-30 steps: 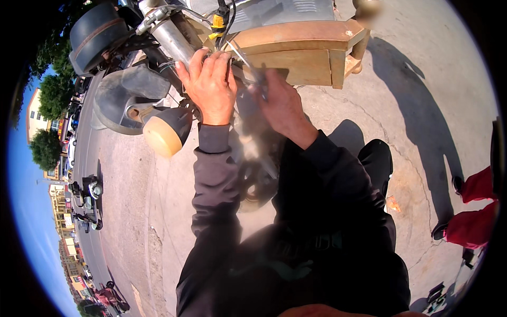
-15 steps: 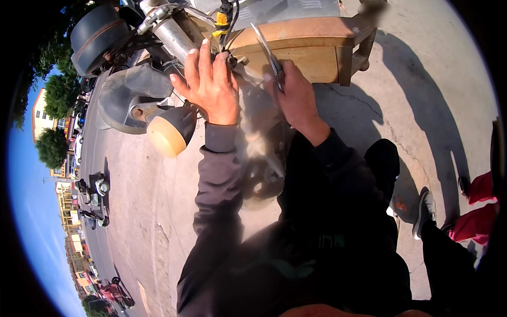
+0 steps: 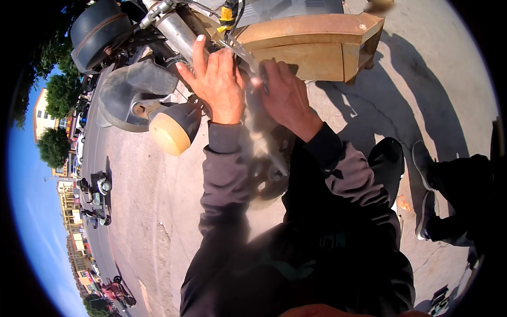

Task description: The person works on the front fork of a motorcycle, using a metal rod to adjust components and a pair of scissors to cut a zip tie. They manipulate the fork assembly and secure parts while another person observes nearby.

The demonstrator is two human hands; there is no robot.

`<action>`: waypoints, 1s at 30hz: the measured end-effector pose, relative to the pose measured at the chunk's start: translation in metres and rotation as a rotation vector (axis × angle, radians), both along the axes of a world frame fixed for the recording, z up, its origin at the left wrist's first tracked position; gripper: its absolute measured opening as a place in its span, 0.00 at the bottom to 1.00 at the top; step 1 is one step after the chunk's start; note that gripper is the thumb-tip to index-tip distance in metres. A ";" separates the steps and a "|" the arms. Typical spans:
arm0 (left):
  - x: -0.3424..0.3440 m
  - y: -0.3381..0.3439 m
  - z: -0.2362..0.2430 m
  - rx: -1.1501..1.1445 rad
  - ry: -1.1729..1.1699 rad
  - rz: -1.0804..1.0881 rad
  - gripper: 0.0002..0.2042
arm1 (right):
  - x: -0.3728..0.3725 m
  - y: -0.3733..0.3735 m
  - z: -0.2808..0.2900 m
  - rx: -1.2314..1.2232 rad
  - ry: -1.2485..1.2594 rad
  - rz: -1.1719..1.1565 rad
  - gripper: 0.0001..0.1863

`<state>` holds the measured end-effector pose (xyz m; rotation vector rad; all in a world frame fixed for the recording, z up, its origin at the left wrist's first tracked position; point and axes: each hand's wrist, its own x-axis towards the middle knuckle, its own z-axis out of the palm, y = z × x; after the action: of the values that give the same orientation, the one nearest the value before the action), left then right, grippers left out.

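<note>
My right hand (image 3: 288,100) is closed round a pair of scissors (image 3: 242,50), whose metal blades are blurred and point up and left. The blades lie close to the fingertips of my left hand (image 3: 221,95). My left thumb, index and middle fingers bend together in a pinch, while the ring and little fingers stretch out. What they pinch is hidden behind the hand. Just above the fingers run black cables with a yellow-wrapped connector (image 3: 227,16), beside a silver metal tube (image 3: 177,34) on the front of a vehicle.
A rusty tan box-like body panel (image 3: 296,61) is beyond my right hand. An amber turn-signal lamp (image 3: 170,132), a dark fender (image 3: 127,100) and a black round housing (image 3: 100,37) are at left. Another person's shoes (image 3: 425,214) stand on the concrete at right.
The scissors and my right hand have moved left, toward my left fingers. My left index and middle fingers are more bent. At right, the red clothing is gone and another person's legs have shifted.
</note>
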<state>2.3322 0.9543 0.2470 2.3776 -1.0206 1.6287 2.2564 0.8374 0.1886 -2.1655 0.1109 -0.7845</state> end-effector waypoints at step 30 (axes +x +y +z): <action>0.000 -0.002 -0.004 -0.095 0.060 -0.144 0.09 | 0.011 0.009 -0.012 0.110 -0.077 0.038 0.19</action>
<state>2.3318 0.9526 0.2428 2.2221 -1.0519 1.5121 2.2674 0.8460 0.1770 -2.0262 0.0720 -0.8200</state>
